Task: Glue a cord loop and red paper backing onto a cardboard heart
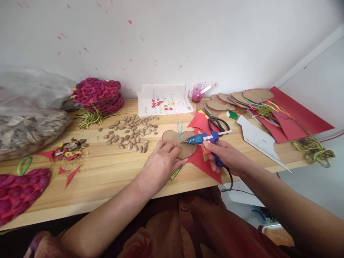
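My right hand (221, 156) grips a blue hot glue gun (212, 138), a white glue stick poking out of its back. Its nozzle points left, over a brown cardboard heart (172, 136) with a turquoise loop (180, 130) at its top. On the heart's lower part rests my left hand (165, 159), fingers drawn together around a yellow-green cord tassel (176, 173) whose ends stick out below the thumb. The fingers partly hide the heart and the cord. Red paper scraps (201, 163) lie beneath and beside the glue gun.
Loose brown pistachio-like shells (134, 130) spread left of the heart. Black scissors (219, 122) and stacked cardboard ovals (236, 100) are behind right. Finished magenta pieces (98, 95), a plastic bag (29, 118), paper with stars (165, 100) and a cup (197, 94) stand along the wall.
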A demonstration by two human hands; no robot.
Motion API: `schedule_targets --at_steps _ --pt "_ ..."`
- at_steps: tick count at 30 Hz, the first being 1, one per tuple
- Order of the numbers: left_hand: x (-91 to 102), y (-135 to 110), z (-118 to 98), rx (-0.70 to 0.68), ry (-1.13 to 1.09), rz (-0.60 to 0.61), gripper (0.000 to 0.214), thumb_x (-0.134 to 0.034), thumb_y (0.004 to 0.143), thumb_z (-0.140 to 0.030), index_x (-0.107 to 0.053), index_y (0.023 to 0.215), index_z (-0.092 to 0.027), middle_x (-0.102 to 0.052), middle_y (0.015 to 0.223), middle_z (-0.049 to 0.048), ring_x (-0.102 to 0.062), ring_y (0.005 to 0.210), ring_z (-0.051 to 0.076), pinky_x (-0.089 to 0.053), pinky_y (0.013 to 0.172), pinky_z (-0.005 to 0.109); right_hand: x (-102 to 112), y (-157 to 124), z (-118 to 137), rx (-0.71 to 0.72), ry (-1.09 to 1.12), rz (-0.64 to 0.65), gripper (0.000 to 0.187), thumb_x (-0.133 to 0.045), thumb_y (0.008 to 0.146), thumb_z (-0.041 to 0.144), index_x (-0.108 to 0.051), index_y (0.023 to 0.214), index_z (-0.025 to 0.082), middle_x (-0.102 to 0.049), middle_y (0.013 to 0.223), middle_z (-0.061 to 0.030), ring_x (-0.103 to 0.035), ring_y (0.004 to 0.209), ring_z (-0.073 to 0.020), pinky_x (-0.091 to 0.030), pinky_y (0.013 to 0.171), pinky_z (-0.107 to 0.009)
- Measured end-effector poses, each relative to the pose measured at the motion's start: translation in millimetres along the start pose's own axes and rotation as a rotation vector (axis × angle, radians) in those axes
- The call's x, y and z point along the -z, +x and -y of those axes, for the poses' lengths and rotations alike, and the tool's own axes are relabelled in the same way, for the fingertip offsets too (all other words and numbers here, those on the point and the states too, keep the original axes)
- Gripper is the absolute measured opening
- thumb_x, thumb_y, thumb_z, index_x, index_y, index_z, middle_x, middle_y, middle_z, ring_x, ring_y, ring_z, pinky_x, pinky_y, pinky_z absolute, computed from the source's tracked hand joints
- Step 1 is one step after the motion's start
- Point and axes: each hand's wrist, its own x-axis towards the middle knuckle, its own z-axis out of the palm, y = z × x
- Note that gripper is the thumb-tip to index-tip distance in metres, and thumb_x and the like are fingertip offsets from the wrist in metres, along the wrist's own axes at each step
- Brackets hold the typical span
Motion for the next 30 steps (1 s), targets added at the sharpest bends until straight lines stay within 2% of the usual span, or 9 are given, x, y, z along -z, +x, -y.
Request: schedule_targets --at_steps 6,10,13,19,24,30 --pt "-1.0 -0.5 0.3 0.011 -0.001 0.009 0.021 -0.072 0.087 -0.034 -0.061 0.088 -0.017 -0.068 0.098 0.0081 -0.063 0.097 0.024 -0.051 0.094 0.043 1.8 -1.1 1.8 0.025 0.04 -0.019 0.046 -0.068 0.081 0.06 -0.047 0.068 0.02 -0.048 0.054 0.007 -0.054 0.034 -0.0089 -0.039 0.03 -0.019" --pt "-2.2 -0.6 0.8 0.012 0.0 0.01 0.02 -0.072 0.087 -0.033 -0.061 0.089 -0.017 -0.068 0.099 0.0077 -0.063 0.098 0.024 -0.051 0.094 0.043 5.9 -5.4 -2.9 0.005 0.057 0.039 0.046 -0.068 0.081 0.061 -0.047 0.07 0.021 -0.05 0.055 0.007 -0.055 0.035 -0.0094 -0.04 0.032 -0.02" --pt "-2.7 -0.3 0.8 -0.001 -0.002 -0.001 0.021 -0.072 0.087 -0.034 -0.061 0.09 -0.016 -0.068 0.102 0.0088 -0.064 0.098 0.024 -0.051 0.094 0.043 6.3 -6.1 -6.3 0.013 0.004 0.055 0.046 -0.068 0.082 0.06 -0.047 0.069 0.021 -0.05 0.054 0.0068 -0.056 0.036 -0.0107 -0.042 0.033 -0.021" --pt "-0.7 -0.6 0.1 -0.004 0.0 -0.002 0.023 -0.074 0.085 -0.034 -0.061 0.088 -0.015 -0.069 0.101 0.0096 -0.063 0.097 0.024 -0.052 0.092 0.042 2.2 -1.9 -2.8 0.084 -0.096 -0.011 0.042 -0.063 0.087 0.056 -0.046 0.069 0.021 -0.05 0.054 0.0067 -0.057 0.035 -0.0117 -0.041 0.031 -0.022" --pt "-3.1 -1.9 1.9 0.017 -0.015 0.003 0.022 -0.073 0.086 -0.035 -0.062 0.091 -0.016 -0.068 0.102 0.0091 -0.063 0.1 0.025 -0.051 0.095 0.043 2.9 -5.2 -1.4 0.09 -0.089 -0.009 0.042 -0.061 0.088 0.055 -0.045 0.069 0.022 -0.049 0.055 0.0065 -0.056 0.035 -0.0113 -0.04 0.032 -0.022" --pt "-2.0 0.2 0.6 -0.018 0.01 -0.012 0.024 -0.074 0.085 -0.035 -0.061 0.089 -0.015 -0.069 0.101 0.0094 -0.064 0.094 0.024 -0.052 0.092 0.043 3.0 -9.7 -1.0 0.088 -0.234 -0.039 0.043 -0.058 0.09 0.053 -0.044 0.064 0.023 -0.051 0.043 0.0044 -0.055 0.035 -0.0133 -0.045 0.036 -0.024"
